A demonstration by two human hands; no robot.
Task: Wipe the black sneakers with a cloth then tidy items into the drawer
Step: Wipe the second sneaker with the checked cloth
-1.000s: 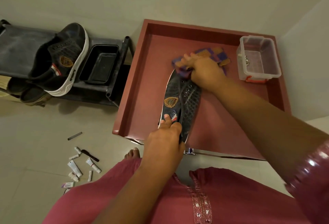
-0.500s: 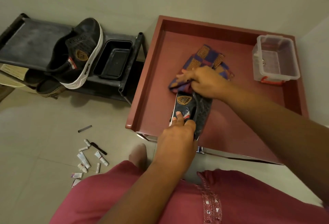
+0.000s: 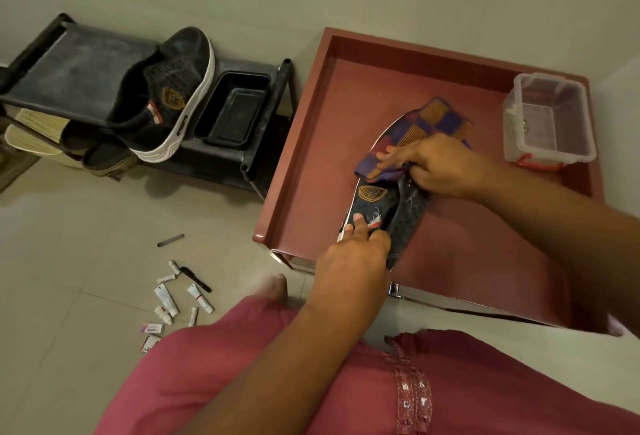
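One sneaker (image 3: 384,213), cloth (image 3: 415,130), in drawer (image 3: 304,144)

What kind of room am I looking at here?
Probably a home entryway or bedroom corner: tiled floor, a black shoe rack holding a black sneaker against the wall, and an open maroon drawer.

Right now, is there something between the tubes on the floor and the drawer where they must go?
Nothing visible lies on the floor between the tubes and the drawer. Inside the drawer, the sneaker, the cloth and both hands take the middle; a clear box sits in the far right corner.
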